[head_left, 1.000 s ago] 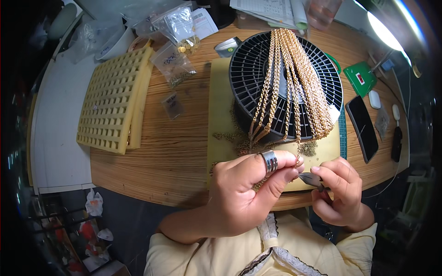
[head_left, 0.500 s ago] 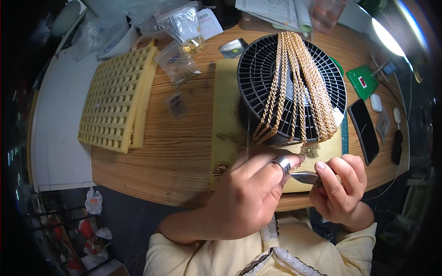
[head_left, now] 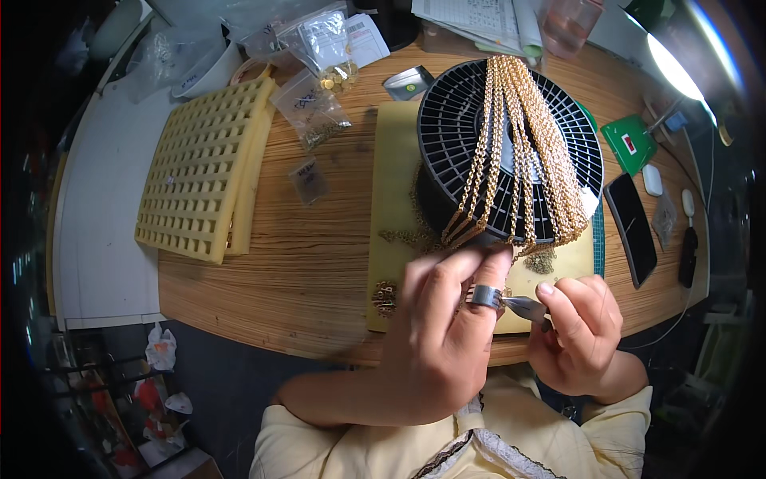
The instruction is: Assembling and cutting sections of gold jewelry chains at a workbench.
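Many strands of gold chain (head_left: 550, 152) hang over a black spool (head_left: 451, 120). My left hand (head_left: 439, 335) is just below the spool's near edge, fingers bent and fingertips close to the lower chain strands; whatever they pinch is hidden. A wide silver ring (head_left: 483, 296) sits on one of its fingers. My right hand (head_left: 578, 331) is closed around small pliers (head_left: 525, 308), with their pointed jaws against the ring's right side. Small gold links (head_left: 540, 262) lie in a pile beyond the pliers. A darker clump of links (head_left: 384, 298) is left of my left hand.
The spool stands on a yellow mat (head_left: 391, 160) on a wooden table (head_left: 303, 271). Yellow slotted foam blocks (head_left: 199, 168) lie left, with plastic bags (head_left: 311, 112) behind. A phone (head_left: 630, 227), a green card (head_left: 628, 144) and a lit lamp (head_left: 672, 64) are right.
My left fingertips have moved up toward the spool's edge, and the hand has turned more upright. The pliers have stayed near the ring. The spool sits slightly further right in the picture.
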A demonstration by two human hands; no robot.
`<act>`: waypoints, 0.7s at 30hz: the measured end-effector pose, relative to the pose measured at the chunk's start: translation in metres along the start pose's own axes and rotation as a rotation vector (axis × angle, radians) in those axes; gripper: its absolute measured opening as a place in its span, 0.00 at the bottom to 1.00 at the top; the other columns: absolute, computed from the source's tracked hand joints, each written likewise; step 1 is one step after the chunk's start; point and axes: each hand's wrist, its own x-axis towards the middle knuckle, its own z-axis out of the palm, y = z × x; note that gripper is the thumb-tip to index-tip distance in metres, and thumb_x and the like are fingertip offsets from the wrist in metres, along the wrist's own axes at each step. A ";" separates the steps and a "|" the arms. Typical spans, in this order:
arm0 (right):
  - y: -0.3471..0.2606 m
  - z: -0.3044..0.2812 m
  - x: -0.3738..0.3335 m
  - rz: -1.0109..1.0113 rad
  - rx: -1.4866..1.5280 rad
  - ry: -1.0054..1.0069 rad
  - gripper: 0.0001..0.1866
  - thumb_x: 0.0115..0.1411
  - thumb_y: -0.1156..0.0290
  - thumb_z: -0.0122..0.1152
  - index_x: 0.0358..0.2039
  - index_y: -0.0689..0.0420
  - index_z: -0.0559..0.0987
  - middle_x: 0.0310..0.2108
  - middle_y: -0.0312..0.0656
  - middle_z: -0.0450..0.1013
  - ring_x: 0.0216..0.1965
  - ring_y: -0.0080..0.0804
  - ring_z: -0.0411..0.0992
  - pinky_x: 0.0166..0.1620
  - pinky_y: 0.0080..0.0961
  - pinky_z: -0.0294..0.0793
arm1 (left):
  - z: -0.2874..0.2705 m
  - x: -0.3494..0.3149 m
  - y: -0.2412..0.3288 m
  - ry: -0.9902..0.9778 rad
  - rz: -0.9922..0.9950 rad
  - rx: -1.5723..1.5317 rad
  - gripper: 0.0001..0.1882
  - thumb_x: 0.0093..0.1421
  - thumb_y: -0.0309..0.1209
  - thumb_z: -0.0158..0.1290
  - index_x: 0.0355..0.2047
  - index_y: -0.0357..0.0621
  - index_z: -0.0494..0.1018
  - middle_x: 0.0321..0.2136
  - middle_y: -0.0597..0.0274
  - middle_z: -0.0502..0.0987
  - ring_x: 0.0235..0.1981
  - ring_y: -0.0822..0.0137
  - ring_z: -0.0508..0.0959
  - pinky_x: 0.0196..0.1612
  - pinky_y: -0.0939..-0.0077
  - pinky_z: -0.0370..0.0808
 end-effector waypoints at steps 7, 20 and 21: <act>-0.004 -0.007 0.002 0.191 0.322 -0.157 0.31 0.35 0.80 0.63 0.46 0.64 0.79 0.31 0.44 0.73 0.24 0.34 0.68 0.28 0.27 0.70 | 0.003 -0.002 0.001 0.136 0.115 0.362 0.22 0.50 0.18 0.57 0.47 0.25 0.75 0.41 0.51 0.74 0.38 0.57 0.72 0.38 0.70 0.72; -0.004 -0.006 0.000 0.219 0.374 -0.164 0.30 0.36 0.81 0.61 0.47 0.64 0.79 0.31 0.45 0.73 0.25 0.37 0.69 0.29 0.28 0.70 | 0.009 -0.007 -0.007 0.147 0.117 0.384 0.24 0.51 0.27 0.58 0.49 0.29 0.75 0.33 0.59 0.76 0.35 0.63 0.74 0.38 0.68 0.69; -0.005 -0.006 0.000 0.221 0.372 -0.164 0.30 0.36 0.81 0.61 0.47 0.64 0.79 0.31 0.45 0.73 0.25 0.37 0.69 0.29 0.28 0.70 | 0.009 -0.007 -0.007 0.145 0.118 0.382 0.24 0.51 0.27 0.58 0.49 0.29 0.75 0.33 0.59 0.76 0.35 0.63 0.74 0.38 0.68 0.69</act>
